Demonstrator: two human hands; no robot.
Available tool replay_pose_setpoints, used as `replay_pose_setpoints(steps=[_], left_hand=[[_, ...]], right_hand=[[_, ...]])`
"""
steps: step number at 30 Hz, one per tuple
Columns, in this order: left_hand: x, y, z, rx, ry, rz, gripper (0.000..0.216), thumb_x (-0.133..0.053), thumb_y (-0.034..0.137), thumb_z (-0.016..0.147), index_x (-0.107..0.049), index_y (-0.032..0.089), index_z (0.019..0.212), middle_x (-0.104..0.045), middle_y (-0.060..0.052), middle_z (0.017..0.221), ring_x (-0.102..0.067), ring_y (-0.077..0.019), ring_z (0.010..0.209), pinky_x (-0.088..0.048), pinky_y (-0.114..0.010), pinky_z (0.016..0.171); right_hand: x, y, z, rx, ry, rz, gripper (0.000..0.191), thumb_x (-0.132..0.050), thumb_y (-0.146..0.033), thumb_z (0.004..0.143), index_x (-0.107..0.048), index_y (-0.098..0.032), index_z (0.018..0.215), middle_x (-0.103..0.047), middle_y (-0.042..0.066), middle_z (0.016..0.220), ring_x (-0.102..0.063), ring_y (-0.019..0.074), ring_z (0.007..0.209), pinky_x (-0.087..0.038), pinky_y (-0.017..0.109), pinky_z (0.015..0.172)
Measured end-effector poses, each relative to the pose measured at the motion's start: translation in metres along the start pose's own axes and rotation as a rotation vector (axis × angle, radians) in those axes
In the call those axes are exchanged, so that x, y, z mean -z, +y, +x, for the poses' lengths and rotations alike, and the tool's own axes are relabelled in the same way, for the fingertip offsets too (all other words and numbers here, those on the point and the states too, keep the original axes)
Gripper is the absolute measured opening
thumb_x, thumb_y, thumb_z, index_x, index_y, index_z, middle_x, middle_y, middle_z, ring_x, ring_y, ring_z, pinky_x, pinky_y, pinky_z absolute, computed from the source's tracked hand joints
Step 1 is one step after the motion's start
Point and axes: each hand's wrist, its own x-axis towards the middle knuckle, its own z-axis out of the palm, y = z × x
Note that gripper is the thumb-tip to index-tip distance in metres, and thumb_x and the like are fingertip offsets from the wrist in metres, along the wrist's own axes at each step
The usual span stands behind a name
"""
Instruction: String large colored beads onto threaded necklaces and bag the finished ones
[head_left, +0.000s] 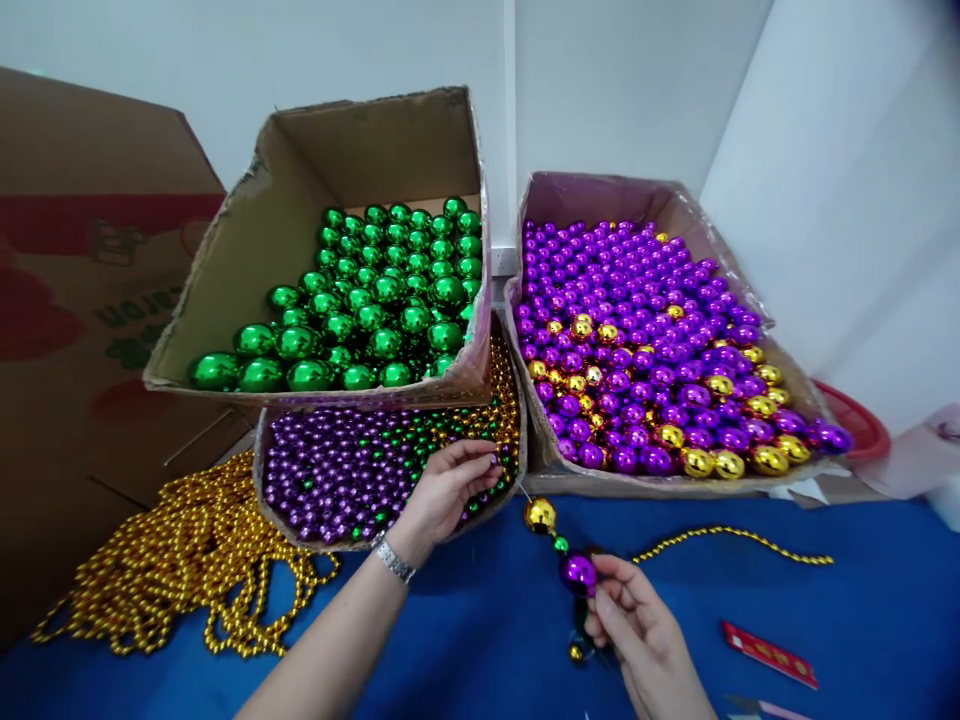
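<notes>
My right hand [634, 630] pinches a bead string [561, 543] by its large purple bead. Above that bead come a small green one and a large gold one, with bare thread at the top. Below hang a dark bead and a small gold one, partly hidden by the fingers. My left hand [450, 490], with a metal watch on the wrist, is over the box of small beads [322, 475], its fingertips closed on a small purple bead [493, 460]. That box holds purple, green and gold beads.
A carton of large green balls [386, 290] stands behind, tilted forward. To its right is a box of purple and gold balls [630, 400]. Gold bead strands [195, 550] lie heaped at left. On the blue cloth are a gold strand [727, 532] and a red packet [770, 655].
</notes>
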Motion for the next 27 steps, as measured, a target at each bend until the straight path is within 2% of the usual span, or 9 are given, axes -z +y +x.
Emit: replay_pose_setpoints(steps=[3,6,8,16,23,27], left_hand=[[0.000,0.005,-0.019,0.127,-0.003,-0.412,0.027,-0.049,0.028,0.089,-0.055,0.013,0.111,-0.065,-0.013,0.109,-0.066,-0.0190,0.094,-0.054,-0.031,0.082],[-0.002,0.010,-0.030,0.310,0.023,-0.890,0.021,-0.063,0.020,0.081,-0.061,0.013,0.101,-0.067,-0.009,0.100,-0.067,-0.0166,0.086,-0.054,-0.028,0.079],[-0.003,0.012,-0.033,0.357,0.038,-1.007,0.019,-0.066,0.017,0.079,-0.063,0.013,0.097,-0.067,-0.006,0.091,-0.067,-0.0154,0.080,-0.055,-0.025,0.074],[-0.011,0.013,-0.038,0.426,0.102,-1.142,0.010,-0.067,0.016,0.078,-0.063,0.013,0.087,-0.066,-0.003,0.081,-0.066,-0.0146,0.073,-0.053,-0.026,0.068],[-0.014,0.007,-0.043,0.422,0.075,-1.172,0.013,-0.066,0.023,0.080,-0.061,0.015,0.090,-0.066,-0.005,0.088,-0.064,-0.0154,0.079,-0.052,-0.028,0.072],[-0.014,0.009,-0.046,0.417,0.053,-1.129,0.015,-0.068,0.026,0.078,-0.062,0.017,0.088,-0.065,-0.002,0.085,-0.063,-0.0131,0.075,-0.051,-0.026,0.069]], right_hand=[[-0.003,0.000,0.000,0.004,0.003,-0.008,0.041,-0.070,-0.047,0.075,-0.057,-0.022,0.105,-0.056,-0.001,0.074,-0.056,0.0121,0.061,-0.043,0.023,0.056],[-0.005,0.001,-0.001,0.014,0.008,-0.032,0.041,-0.070,-0.048,0.075,-0.058,-0.021,0.104,-0.055,-0.001,0.073,-0.056,0.0120,0.059,-0.043,0.023,0.054],[-0.006,0.003,-0.001,0.027,0.019,-0.052,0.042,-0.070,-0.049,0.074,-0.059,-0.021,0.103,-0.055,-0.001,0.071,-0.056,0.0117,0.058,-0.044,0.023,0.053],[-0.006,0.010,-0.002,0.067,0.022,-0.129,0.042,-0.068,-0.052,0.075,-0.060,-0.020,0.101,-0.054,-0.002,0.070,-0.057,0.0113,0.056,-0.044,0.022,0.053],[-0.008,0.010,-0.003,0.063,0.024,-0.150,0.043,-0.068,-0.052,0.074,-0.060,-0.019,0.101,-0.055,-0.001,0.068,-0.057,0.0123,0.055,-0.044,0.023,0.053],[-0.010,0.008,-0.004,0.068,0.046,-0.140,0.043,-0.069,-0.052,0.072,-0.061,-0.019,0.099,-0.056,-0.001,0.067,-0.057,0.0126,0.054,-0.044,0.023,0.052]])
